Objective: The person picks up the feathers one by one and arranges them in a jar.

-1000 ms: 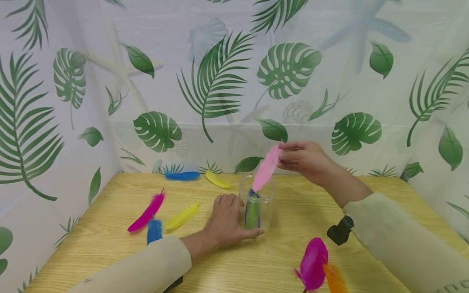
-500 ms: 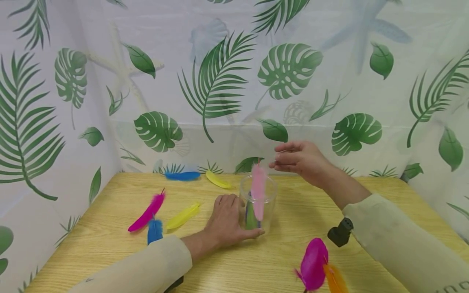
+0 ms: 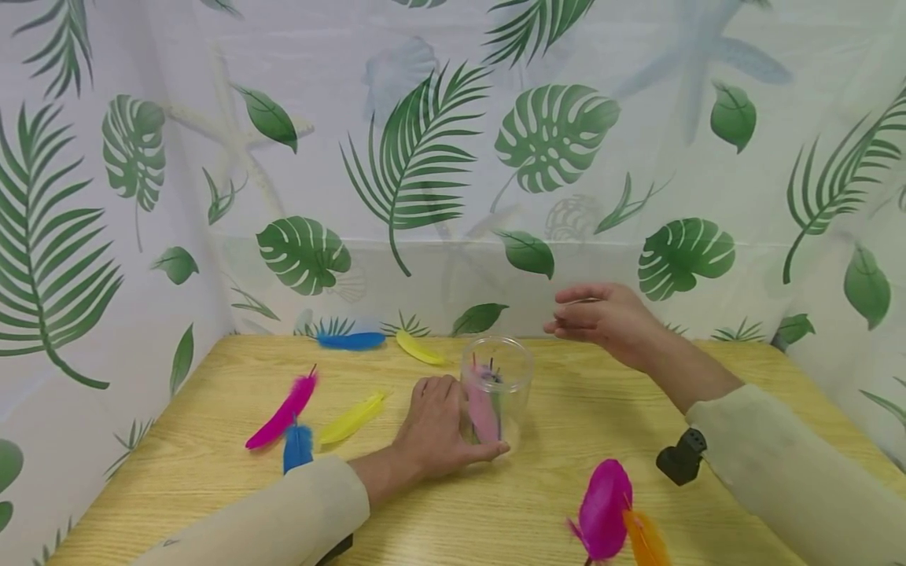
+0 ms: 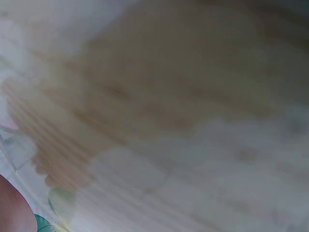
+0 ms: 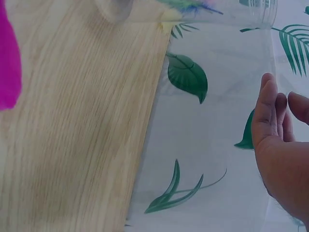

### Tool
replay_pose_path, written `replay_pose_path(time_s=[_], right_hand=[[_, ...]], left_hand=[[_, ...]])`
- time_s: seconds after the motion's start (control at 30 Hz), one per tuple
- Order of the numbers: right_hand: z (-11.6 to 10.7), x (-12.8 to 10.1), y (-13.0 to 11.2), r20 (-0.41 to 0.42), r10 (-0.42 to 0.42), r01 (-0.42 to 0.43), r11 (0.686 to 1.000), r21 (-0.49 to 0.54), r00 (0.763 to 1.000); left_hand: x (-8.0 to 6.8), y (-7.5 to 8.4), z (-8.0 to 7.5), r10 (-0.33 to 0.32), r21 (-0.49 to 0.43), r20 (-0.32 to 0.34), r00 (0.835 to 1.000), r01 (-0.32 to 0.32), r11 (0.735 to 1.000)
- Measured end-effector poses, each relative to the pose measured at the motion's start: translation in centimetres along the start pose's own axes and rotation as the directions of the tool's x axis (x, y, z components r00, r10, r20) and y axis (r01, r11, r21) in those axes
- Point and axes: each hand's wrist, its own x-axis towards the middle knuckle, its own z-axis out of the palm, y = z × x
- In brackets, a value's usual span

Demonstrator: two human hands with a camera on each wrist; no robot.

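A clear plastic jar (image 3: 519,413) stands upright on the table, with a pink feather (image 3: 483,413) and darker feathers inside it. My left hand (image 3: 435,424) holds the jar from the left, its thumb along the near side of the base. To the right of the jar and above its rim, my right hand (image 3: 602,318) hovers with relaxed fingers and nothing in them. The right wrist view shows this hand (image 5: 277,130) apart from the jar (image 5: 231,17). In the left wrist view most is blurred.
Left of the jar lie a magenta feather (image 3: 286,413), two blue ones and two yellow feathers (image 3: 351,419). Another magenta feather (image 3: 605,507) and an orange feather (image 3: 646,538) lie at the front right. A leaf-patterned sheet (image 3: 439,299) hangs behind the wooden table (image 3: 425,519).
My right hand has let go of the pink feather, which has dropped into the jar, and has drawn back to the right. My left hand has stayed at the jar.
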Motion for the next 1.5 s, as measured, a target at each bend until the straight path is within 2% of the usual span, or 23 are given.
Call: replay_pose_path(time_s=[0.2, 0.37, 0.53, 0.87, 1.23, 1.5], right_hand=[[-1.7, -0.5, 0.8, 0.008, 0.026, -0.026, 0.998, 0.050, 1.000], [-3.1, -1.1, 1.5, 0.049, 0.044, -0.049, 0.995, 0.090, 0.998], [-4.4, -1.6, 2.2, 0.060, 0.078, -0.082, 0.995, 0.064, 0.995], [-7.3, -2.5, 3.8, 0.041, 0.171, -0.171, 0.985, 0.015, 0.984], [-10.9, -3.8, 5.3, -0.010, 0.269, -0.267, 0.959, 0.091, 0.963], [-14.0, -4.7, 6.7, -0.028, 0.301, -0.294, 0.944, 0.152, 0.953]], left_hand=[[0.0, 0.0, -0.1, 0.004, -0.008, -0.008, 1.000, -0.004, 1.000], [0.0, 0.0, -0.1, 0.004, -0.018, -0.010, 1.000, -0.005, 1.000], [0.0, 0.1, -0.1, 0.000, -0.020, -0.008, 1.000, 0.000, 1.000], [0.0, 0.0, -0.1, 0.001, -0.012, -0.010, 1.000, -0.001, 1.000], [0.0, 0.1, -0.2, -0.004, -0.009, -0.003, 1.000, 0.004, 1.000], [-0.1, 0.1, -0.3, -0.004, -0.013, 0.002, 1.000, 0.004, 1.000]])
